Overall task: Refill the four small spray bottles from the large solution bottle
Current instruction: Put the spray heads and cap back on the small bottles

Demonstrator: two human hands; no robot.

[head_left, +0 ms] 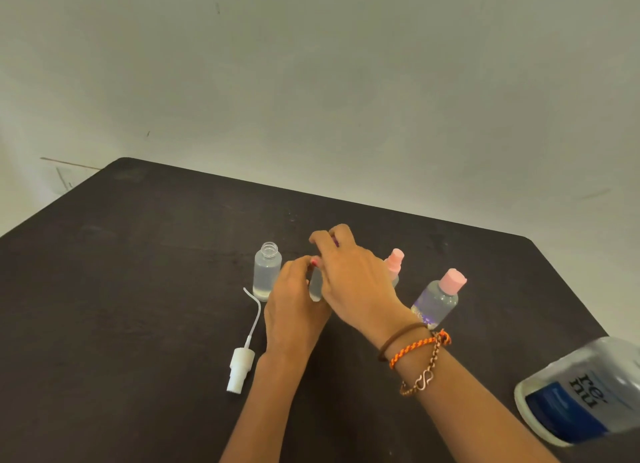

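On the dark table [138, 289] stands an uncapped clear spray bottle [267, 272] holding liquid. Its white spray pump with tube [241, 362] lies in front of it. My left hand [294, 310] grips the body of a second small clear bottle [316, 286]. My right hand [349, 275] is closed over that bottle's top, which is hidden by the fingers. Behind my right hand a pink-capped spray bottle [394, 261] peeks out. Another pink-capped bottle with a flowered label [438, 300] stands to the right. The large solution bottle [585, 393] with a blue label sits at the near right edge.
A pale wall [311, 81] rises behind the table's far edge. Bracelets and a hair tie [415, 355] circle my right wrist. Bare tabletop stretches to the left of the bottles.
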